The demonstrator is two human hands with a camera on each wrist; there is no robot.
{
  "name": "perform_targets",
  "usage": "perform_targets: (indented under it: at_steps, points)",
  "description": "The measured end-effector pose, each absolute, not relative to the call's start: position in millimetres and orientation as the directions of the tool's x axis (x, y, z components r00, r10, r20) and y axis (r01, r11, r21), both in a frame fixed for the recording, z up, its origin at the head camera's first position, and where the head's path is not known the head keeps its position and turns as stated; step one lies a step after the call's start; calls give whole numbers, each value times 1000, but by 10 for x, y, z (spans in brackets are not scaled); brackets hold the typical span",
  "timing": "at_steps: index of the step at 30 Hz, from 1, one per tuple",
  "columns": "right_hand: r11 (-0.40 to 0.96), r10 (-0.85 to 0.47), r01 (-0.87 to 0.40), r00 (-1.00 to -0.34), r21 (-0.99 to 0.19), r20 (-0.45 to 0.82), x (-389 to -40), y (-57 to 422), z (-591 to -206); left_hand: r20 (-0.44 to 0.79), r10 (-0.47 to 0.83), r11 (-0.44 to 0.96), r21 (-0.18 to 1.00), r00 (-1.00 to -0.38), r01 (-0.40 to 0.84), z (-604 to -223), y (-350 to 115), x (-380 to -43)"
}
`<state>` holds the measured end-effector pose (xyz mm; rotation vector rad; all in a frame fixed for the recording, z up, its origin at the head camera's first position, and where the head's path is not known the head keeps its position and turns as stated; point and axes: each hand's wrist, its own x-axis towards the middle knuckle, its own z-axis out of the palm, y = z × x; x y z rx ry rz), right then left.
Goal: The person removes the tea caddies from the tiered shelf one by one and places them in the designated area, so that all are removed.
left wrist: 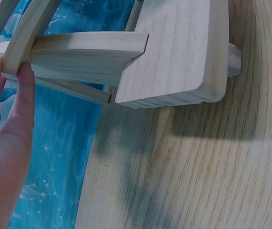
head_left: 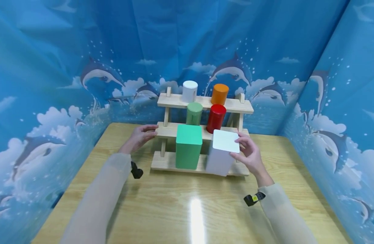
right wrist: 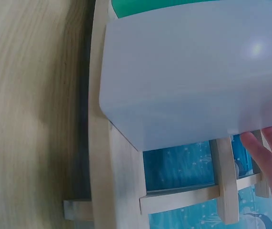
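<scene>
A three-tier wooden display shelf (head_left: pixel 165 166) stands on the table. At its left side my left hand (head_left: pixel 140 138) holds the end of the middle board (left wrist: pixel 14 64), with fingertips on either side of the wood. A glossy white box (head_left: pixel 224 157) stands upright on the bottom board at the right, slightly askew, its lower front corner at the board's front edge. My right hand (head_left: pixel 249 152) rests thumb and fingertips against the box's right side. Left of it, a green box (head_left: pixel 188 152) stands on the same board.
On the middle board are a light green cylinder (head_left: pixel 194 114) and a red cylinder (head_left: pixel 216 118). The top board carries a white cylinder (head_left: pixel 189 91) and an orange cylinder (head_left: pixel 219 94). A blue dolphin-print curtain (head_left: pixel 168 44) surrounds the wooden table (head_left: pixel 162 206).
</scene>
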<state>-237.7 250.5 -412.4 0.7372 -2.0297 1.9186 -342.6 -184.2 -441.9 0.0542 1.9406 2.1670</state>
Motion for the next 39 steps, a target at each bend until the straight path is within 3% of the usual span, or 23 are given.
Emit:
perform_targets:
  at_steps: [20,39]
  points:
    - [-109,-156,-587,-787,-802,597,-2041,2497,-4112,-83,190,-151,982,-978,-113,-4418,-1825,-3396]
    - [-144,-241,-670,-690,-728,683,-1815,2177,-4086,-80,192,-140,984,-978,-108,-4397,-1793,-3366]
